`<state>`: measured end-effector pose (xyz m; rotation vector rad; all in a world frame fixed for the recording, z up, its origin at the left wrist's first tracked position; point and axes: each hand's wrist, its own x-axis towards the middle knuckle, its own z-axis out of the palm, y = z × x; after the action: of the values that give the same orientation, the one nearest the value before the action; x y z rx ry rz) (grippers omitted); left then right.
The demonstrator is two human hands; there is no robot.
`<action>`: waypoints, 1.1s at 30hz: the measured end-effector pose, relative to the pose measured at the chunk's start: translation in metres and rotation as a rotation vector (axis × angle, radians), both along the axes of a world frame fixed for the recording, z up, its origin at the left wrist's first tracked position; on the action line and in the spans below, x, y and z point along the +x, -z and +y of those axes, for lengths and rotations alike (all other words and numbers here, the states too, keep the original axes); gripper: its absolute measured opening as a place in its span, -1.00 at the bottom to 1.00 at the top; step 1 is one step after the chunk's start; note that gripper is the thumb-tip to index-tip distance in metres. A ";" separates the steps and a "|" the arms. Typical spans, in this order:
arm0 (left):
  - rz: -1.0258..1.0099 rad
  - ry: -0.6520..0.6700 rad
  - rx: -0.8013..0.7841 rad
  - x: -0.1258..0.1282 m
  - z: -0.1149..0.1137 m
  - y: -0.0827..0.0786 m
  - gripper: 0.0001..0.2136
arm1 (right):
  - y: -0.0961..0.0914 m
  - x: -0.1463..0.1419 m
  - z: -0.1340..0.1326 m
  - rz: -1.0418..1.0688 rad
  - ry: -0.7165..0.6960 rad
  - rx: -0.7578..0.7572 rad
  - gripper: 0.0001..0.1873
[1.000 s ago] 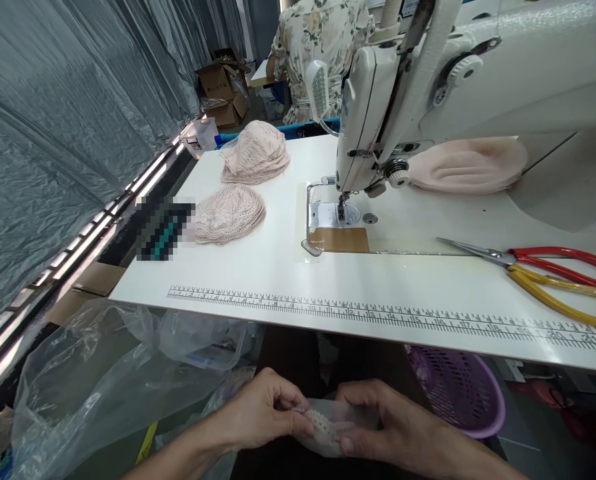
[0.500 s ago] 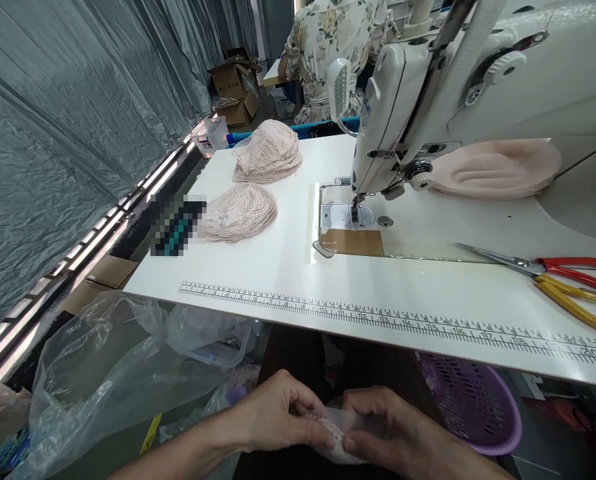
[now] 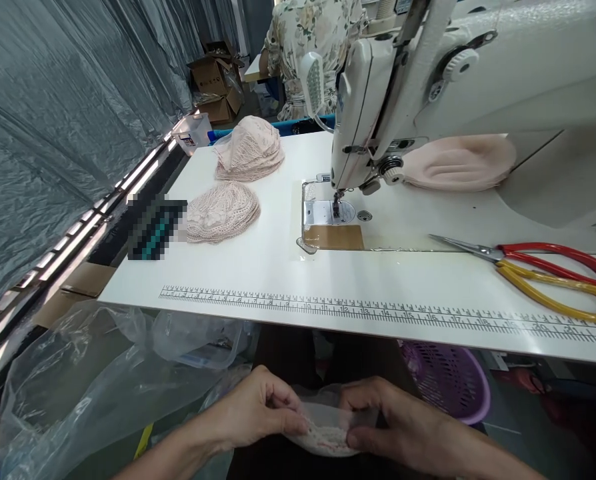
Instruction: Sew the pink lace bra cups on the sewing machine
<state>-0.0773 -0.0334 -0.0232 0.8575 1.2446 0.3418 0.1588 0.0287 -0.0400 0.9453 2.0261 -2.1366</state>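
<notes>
Over my lap, below the table edge, both hands pinch a small piece of pale lace fabric [image 3: 328, 433] with a sheer white layer. My left hand [image 3: 263, 410] grips its left side between thumb and fingers. On the other side my right hand [image 3: 393, 420] does the same, thumb in front. The piece is curved and spread between them. On the white table [image 3: 258, 273] lie two stacks of pink lace cups, a rear stack [image 3: 251, 150] and a front stack [image 3: 225, 212]. The sewing machine [image 3: 368, 120] stands to the right, its presser foot [image 3: 337, 203] over the needle plate.
Scissors [image 3: 498, 253] with red and yellow handles lie at the right. Smooth pink padded cups [image 3: 458, 160] rest under the machine arm. A purple basket [image 3: 448, 380] stands below the table, a clear plastic bag [image 3: 103, 387] hangs left. A person in floral clothing [image 3: 313, 47] is beyond.
My hands have drawn slightly apart, so the lace piece is spread wider and shows more of its edge. The view has shifted a little to the right.
</notes>
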 end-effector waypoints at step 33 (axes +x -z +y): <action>0.049 0.055 0.045 0.010 -0.008 0.004 -0.79 | 0.002 -0.001 -0.010 -0.022 0.050 -0.108 -0.79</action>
<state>-0.0669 -0.0412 -0.0270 0.9418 1.2604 0.3068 0.1578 0.0183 -0.0423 1.0086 1.8752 -2.2251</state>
